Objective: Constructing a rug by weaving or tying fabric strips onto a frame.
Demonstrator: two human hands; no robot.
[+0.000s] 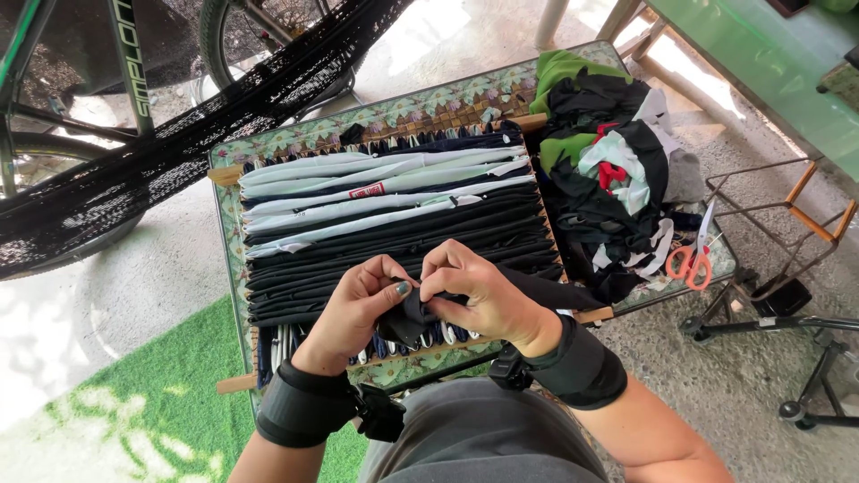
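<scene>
At the lower middle of the frame both hands meet over the near edge of a wooden-framed weaving loom (234,173) strung with rows of black, white and pale-green cloth strips. The left hand (358,309) and the right hand (479,295) are each pinched shut on the same black fabric strip (413,315), fingertips nearly touching, so neither grip is released. The strip bunches between the two hands and hangs a little toward the person; its free length trails away to the right of the frame, passing under the right hand toward the loom's right edge (where it ends I cannot tell). Its long axis thus runs roughly left to right, in line with the woven rows just above the hands. The right hand lies nearer that trailing end, the left hand nearer the bunched end. Both wrists carry black straps.

The loom rests on a small desk with a floral-patterned top (429,98). At the right of the frame, beside the loom, sits a heap of black, green, white and red fabric scraps (599,179), with orange-handled scissors (693,259) at its lower right edge. A black net hammock (179,134) crosses the upper left, a bicycle wheel (259,27) behind it, and green artificial turf (161,402) fills the lower left.
</scene>
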